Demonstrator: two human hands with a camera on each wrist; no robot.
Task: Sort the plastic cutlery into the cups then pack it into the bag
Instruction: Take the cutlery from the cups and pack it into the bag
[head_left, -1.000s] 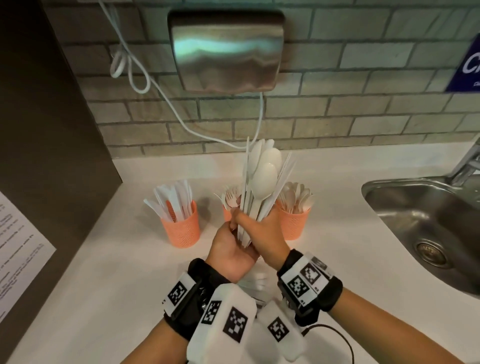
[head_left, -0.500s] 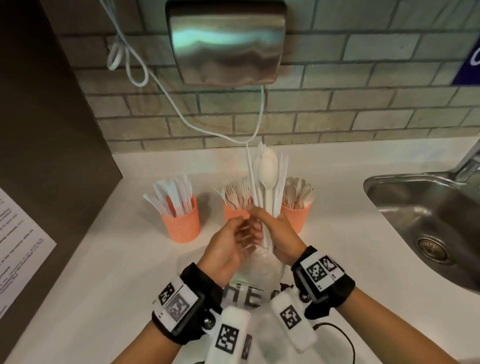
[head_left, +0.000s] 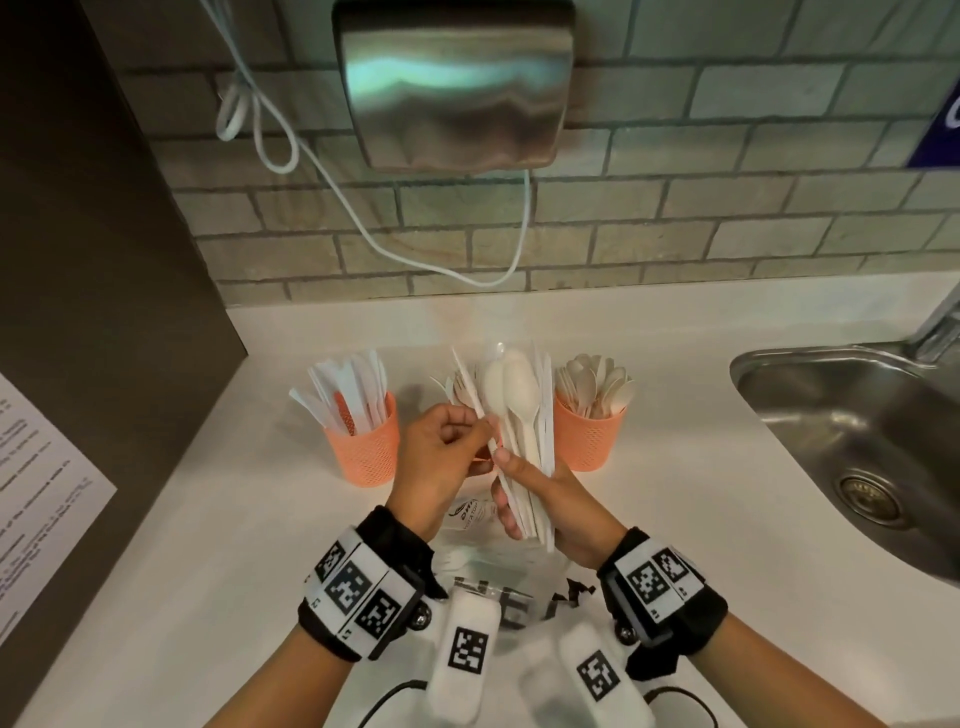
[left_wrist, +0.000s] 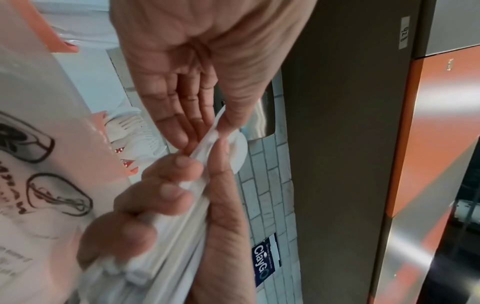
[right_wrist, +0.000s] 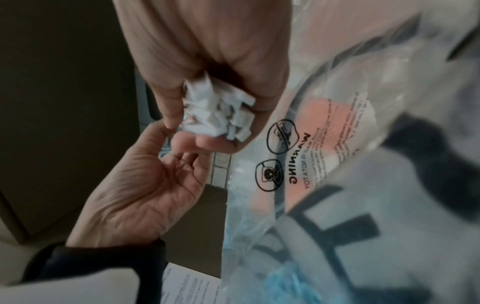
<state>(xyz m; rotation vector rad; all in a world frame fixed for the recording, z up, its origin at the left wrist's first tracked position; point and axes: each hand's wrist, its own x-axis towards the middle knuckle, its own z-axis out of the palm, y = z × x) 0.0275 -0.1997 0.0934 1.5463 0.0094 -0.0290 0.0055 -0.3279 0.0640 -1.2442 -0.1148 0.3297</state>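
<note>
On the white surface (head_left: 156, 545), a steel sink (head_left: 852, 441) lies right and three orange cups (head_left: 589, 439) stand far. The clear bag (head_left: 498, 577) lies near. The right hand (head_left: 550, 499) grips the cutlery bundle (head_left: 519, 415) upright, hiding the middle cup; the left hand (head_left: 441, 457) pinches one piece.

white counter (head_left: 218, 561) under three cups (head_left: 366, 449)

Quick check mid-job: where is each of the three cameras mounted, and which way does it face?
Head: on the forehead, looking down at the counter; both forearms show.
Left wrist: along the left hand, toward the wall.
Right wrist: along the right hand, toward the bag.
Shared: all show the cutlery bundle gripped by the right hand, left fingers pinching one piece.
</note>
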